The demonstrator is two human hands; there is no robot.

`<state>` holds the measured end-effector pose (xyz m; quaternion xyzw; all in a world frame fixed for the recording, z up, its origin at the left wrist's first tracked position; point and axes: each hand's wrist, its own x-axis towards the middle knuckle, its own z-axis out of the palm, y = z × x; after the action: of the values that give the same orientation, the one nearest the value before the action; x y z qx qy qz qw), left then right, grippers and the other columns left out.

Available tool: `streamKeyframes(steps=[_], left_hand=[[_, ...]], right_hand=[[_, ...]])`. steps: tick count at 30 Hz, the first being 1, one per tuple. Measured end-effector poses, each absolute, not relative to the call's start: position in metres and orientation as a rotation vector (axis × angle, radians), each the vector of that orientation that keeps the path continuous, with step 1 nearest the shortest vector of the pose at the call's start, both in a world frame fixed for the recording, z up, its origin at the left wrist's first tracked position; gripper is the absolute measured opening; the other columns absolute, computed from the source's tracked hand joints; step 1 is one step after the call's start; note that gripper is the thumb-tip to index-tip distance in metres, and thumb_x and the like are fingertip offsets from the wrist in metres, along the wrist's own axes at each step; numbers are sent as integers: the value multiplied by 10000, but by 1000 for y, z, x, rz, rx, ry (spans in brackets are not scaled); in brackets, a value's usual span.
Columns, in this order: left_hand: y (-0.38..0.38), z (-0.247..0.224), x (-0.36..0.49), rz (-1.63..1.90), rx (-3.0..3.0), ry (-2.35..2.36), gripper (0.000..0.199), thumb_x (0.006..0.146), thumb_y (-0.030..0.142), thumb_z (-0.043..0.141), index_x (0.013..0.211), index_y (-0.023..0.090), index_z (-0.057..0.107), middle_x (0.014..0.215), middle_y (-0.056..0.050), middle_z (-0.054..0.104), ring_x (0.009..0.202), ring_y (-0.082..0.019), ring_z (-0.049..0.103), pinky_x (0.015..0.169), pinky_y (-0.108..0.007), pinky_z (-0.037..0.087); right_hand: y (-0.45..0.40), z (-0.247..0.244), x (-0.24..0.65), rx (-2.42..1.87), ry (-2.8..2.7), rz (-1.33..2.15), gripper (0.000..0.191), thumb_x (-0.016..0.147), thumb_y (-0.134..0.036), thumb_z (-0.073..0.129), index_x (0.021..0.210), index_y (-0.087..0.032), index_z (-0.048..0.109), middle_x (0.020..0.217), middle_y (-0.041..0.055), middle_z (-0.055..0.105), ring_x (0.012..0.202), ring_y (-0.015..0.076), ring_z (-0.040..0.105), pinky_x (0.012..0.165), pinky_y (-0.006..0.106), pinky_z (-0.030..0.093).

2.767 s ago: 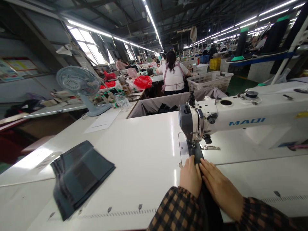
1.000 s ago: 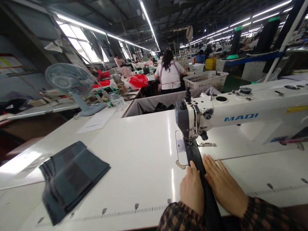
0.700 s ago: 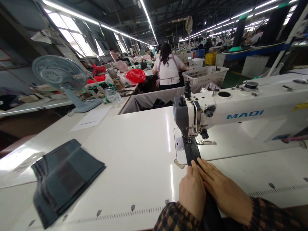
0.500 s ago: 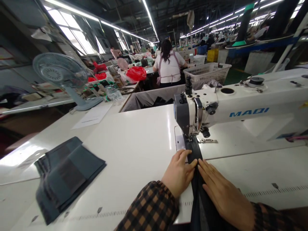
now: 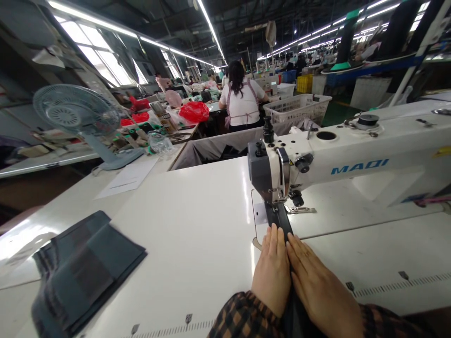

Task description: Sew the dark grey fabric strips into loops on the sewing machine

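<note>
A narrow strip of black fabric (image 5: 281,219) runs under the presser foot of the white sewing machine (image 5: 355,159). My left hand (image 5: 272,270) lies flat on the strip, its fingers stretched toward the needle. Beside it my right hand (image 5: 319,286) rests along the strip's right edge, fingers straight and close together, palm down. The two hands nearly touch at the fingertips. Between and below them the fabric continues toward me, partly hidden by the hands. The needle tip is too small to make out.
Folded dark checked fabric pieces (image 5: 89,267) lie on the left of the white table (image 5: 197,225). Behind them are a paper sheet (image 5: 127,178) and a grey-blue fan (image 5: 79,117). Beyond the table, a person (image 5: 244,96) sits facing away near a white basket (image 5: 299,109).
My left hand has gone from pinching at the fabric with bent fingers to lying flat on it. The right hand stays on the strip. The view has shifted slightly.
</note>
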<state>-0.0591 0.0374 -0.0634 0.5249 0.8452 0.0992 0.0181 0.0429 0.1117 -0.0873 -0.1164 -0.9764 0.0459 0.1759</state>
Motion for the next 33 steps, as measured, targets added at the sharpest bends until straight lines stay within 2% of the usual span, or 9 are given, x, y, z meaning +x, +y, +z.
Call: streamKeyframes(steps=[9,16,23,28,33], left_hand=[[42,-52,-57,499,1361,2553,562,744,-23,247,1305,16,253,1382,-146,256,1285,-190,146,1047,-357,244],[48,-51,-59,519,1276,2563,546,756,-10,241,1302,10,263,1370,-145,289,1279,-201,168,1034,-352,271],[48,-54,-56,566,1302,2643,509,782,14,250,1288,25,298,1324,-161,370,1260,-216,234,982,-350,361],[49,-69,-59,640,1477,2740,478,786,23,265,1258,30,338,1264,-180,444,1201,-259,359,890,-384,460],[50,-78,-61,741,1618,2774,485,766,18,296,1241,91,363,1193,-157,517,1123,-247,464,875,-394,467]], right_hand=[[113,-84,37,-353,-2775,184,490,824,-167,334,1298,-49,292,1361,130,255,1252,212,232,980,363,364],[116,-85,36,-322,-2770,216,503,799,-138,330,1292,-41,300,1360,135,255,1257,220,213,974,369,366],[116,-88,33,-328,-2771,213,537,773,-101,330,1305,-54,271,1368,124,239,1261,218,203,986,381,351],[118,-88,27,-331,-2770,232,533,772,-89,320,1303,-53,274,1363,113,255,1256,209,223,987,378,354],[124,-87,23,-319,-2787,229,521,788,-98,323,1306,-80,280,1369,91,253,1263,205,209,1002,389,337]])
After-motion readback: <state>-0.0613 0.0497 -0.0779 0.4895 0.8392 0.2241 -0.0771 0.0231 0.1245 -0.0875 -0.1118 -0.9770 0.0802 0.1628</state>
